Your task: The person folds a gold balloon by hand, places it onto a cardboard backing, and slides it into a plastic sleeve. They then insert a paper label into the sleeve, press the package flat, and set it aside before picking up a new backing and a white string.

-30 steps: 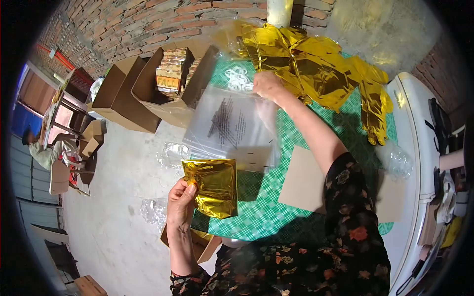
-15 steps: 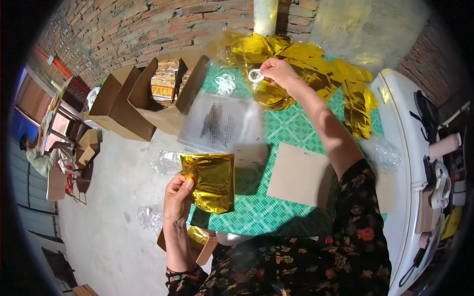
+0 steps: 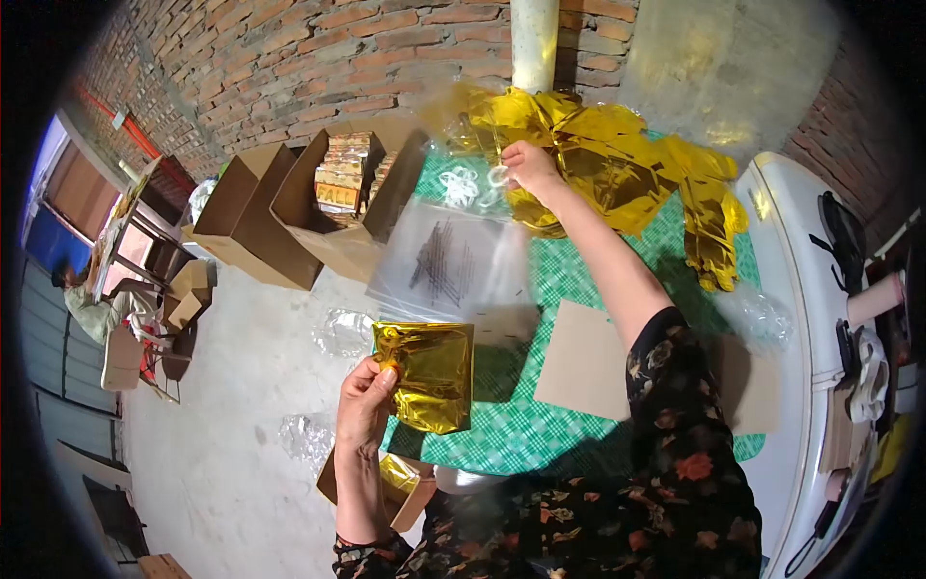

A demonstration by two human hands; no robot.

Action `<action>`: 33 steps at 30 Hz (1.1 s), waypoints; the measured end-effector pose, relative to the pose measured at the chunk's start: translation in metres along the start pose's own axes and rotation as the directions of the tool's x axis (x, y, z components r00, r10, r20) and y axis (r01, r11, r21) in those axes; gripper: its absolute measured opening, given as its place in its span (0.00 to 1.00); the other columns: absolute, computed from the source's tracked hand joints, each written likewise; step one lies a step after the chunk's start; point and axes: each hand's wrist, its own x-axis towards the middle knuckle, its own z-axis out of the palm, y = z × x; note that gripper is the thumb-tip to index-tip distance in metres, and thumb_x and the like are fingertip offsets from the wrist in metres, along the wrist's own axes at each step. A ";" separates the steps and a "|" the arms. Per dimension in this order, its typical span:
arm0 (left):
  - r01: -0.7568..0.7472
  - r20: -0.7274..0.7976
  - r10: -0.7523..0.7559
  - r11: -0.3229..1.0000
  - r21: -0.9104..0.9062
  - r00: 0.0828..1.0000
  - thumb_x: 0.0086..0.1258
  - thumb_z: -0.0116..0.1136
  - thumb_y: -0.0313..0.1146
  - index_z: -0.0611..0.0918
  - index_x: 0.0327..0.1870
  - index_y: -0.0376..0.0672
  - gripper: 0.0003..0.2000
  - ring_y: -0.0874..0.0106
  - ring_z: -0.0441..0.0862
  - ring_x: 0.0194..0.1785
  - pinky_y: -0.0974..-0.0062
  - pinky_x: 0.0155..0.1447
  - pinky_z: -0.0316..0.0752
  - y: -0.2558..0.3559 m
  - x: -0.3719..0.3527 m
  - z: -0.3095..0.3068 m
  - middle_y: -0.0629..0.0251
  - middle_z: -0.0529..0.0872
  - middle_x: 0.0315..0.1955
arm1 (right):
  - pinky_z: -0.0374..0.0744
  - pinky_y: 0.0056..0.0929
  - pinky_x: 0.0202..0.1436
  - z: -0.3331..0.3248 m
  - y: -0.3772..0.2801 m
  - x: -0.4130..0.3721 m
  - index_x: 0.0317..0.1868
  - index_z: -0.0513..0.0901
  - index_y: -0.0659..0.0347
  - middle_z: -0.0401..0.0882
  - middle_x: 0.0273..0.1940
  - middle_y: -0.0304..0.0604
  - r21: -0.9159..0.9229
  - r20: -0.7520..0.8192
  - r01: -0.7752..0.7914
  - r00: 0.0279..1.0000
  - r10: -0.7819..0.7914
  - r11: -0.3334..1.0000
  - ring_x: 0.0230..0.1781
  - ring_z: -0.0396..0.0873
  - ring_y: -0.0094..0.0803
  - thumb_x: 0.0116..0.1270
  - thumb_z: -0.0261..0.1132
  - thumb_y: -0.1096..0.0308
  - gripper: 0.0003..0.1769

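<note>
My left hand (image 3: 367,400) pinches a flat, square gold foil bag (image 3: 434,381) by its left edge, above the table's near-left side. At the far side of the table, my right hand (image 3: 532,168) has thumb and fingers closed on a white loop of cord (image 3: 499,178). Just left of that loop lies a small heap of white loops (image 3: 459,187). Crumpled gold foil bags (image 3: 603,188) spread out behind and right of my right hand. Between my hands lies a stack of clear plastic bags (image 3: 449,265) with dark printing.
A green checked tablecloth (image 3: 502,439) carries a tan cardboard sheet (image 3: 582,359). An open carton (image 3: 328,246) with printed packs and another carton (image 3: 256,232) stand left. A small box (image 3: 415,502) holds gold foil below. A white cabinet (image 3: 805,289) borders the right. A person (image 3: 87,304) sits far left.
The whole view has shifted slightly right and down. My right hand has moved left with the white loop, closer to the heap of loops. My left hand keeps its hold on the gold bag.
</note>
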 end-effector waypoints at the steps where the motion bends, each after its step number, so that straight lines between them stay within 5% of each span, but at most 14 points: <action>1: 0.008 -0.011 -0.008 1.000 -0.007 1.000 0.78 0.67 0.31 0.84 0.44 0.42 0.04 0.79 0.80 0.44 0.77 0.55 0.74 -0.001 0.000 -0.004 0.72 0.88 0.41 | 0.89 0.31 0.40 0.000 0.001 0.000 0.57 0.82 0.68 0.88 0.48 0.48 0.004 0.028 -0.006 1.000 0.006 1.000 0.40 0.89 0.36 0.70 0.64 0.82 0.15; 3: 0.025 -0.033 -0.026 0.999 -0.024 0.999 0.78 0.67 0.31 0.83 0.44 0.42 0.05 0.78 0.81 0.44 0.76 0.56 0.74 0.001 0.002 -0.006 0.71 0.88 0.41 | 0.88 0.31 0.38 -0.002 0.003 0.001 0.58 0.83 0.67 0.89 0.47 0.47 0.009 0.084 -0.020 0.996 0.019 1.000 0.40 0.89 0.35 0.71 0.64 0.80 0.15; 4: -0.002 -0.056 0.003 1.000 0.017 0.998 0.79 0.66 0.31 0.80 0.37 0.45 0.08 0.84 0.68 0.31 0.83 0.37 0.64 0.004 0.003 0.003 0.77 0.79 0.30 | 0.86 0.28 0.36 -0.003 0.001 0.004 0.58 0.84 0.64 0.90 0.46 0.46 0.013 0.096 -0.047 0.994 0.046 0.999 0.40 0.89 0.32 0.72 0.65 0.77 0.15; 7: -0.010 -0.072 0.010 1.000 -0.001 0.997 0.79 0.66 0.30 0.80 0.37 0.45 0.08 0.84 0.68 0.32 0.82 0.39 0.64 0.007 0.007 0.003 0.77 0.79 0.30 | 0.84 0.27 0.35 -0.009 -0.013 -0.001 0.58 0.84 0.62 0.90 0.47 0.43 0.165 0.063 -0.081 0.995 0.072 0.983 0.40 0.89 0.30 0.73 0.67 0.75 0.14; 12: -0.022 -0.034 0.021 0.999 -0.030 0.999 0.78 0.67 0.29 0.81 0.40 0.43 0.06 0.83 0.71 0.34 0.81 0.43 0.67 0.008 0.010 0.005 0.75 0.82 0.33 | 0.82 0.29 0.51 -0.042 -0.060 -0.028 0.61 0.82 0.61 0.88 0.49 0.40 0.546 0.112 -0.047 0.994 -0.018 0.837 0.47 0.85 0.27 0.73 0.71 0.70 0.18; 23: -0.066 0.070 0.067 0.998 -0.009 0.995 0.79 0.66 0.28 0.82 0.43 0.41 0.04 0.81 0.77 0.40 0.80 0.50 0.72 0.013 -0.002 0.023 0.71 0.86 0.40 | 0.80 0.21 0.50 -0.129 -0.114 -0.139 0.65 0.80 0.62 0.81 0.47 0.35 0.529 0.174 0.127 0.951 -0.254 0.839 0.44 0.79 0.21 0.74 0.72 0.69 0.22; 28: -0.086 0.106 0.087 0.996 -0.010 0.991 0.79 0.65 0.29 0.83 0.44 0.40 0.04 0.78 0.81 0.43 0.77 0.53 0.76 0.019 -0.009 0.034 0.68 0.88 0.43 | 0.79 0.22 0.50 -0.152 -0.120 -0.198 0.67 0.79 0.63 0.81 0.45 0.37 0.382 0.171 0.203 0.943 -0.285 0.901 0.41 0.79 0.22 0.72 0.68 0.74 0.23; 31: -0.081 0.109 0.082 0.997 -0.018 0.991 0.79 0.65 0.29 0.82 0.43 0.41 0.04 0.80 0.80 0.41 0.77 0.51 0.75 0.020 -0.013 0.034 0.70 0.87 0.41 | 0.78 0.21 0.48 -0.148 -0.110 -0.221 0.68 0.78 0.61 0.81 0.44 0.35 -0.055 0.323 0.148 0.938 -0.123 0.987 0.41 0.79 0.22 0.70 0.69 0.73 0.26; 33: -0.095 0.112 0.098 0.995 -0.026 0.989 0.79 0.65 0.30 0.82 0.43 0.42 0.04 0.80 0.79 0.40 0.78 0.50 0.75 0.020 -0.015 0.036 0.71 0.87 0.40 | 0.76 0.24 0.40 -0.147 -0.086 -0.224 0.72 0.74 0.64 0.79 0.42 0.36 -0.118 0.412 0.106 0.910 -0.048 0.987 0.37 0.79 0.22 0.68 0.68 0.72 0.31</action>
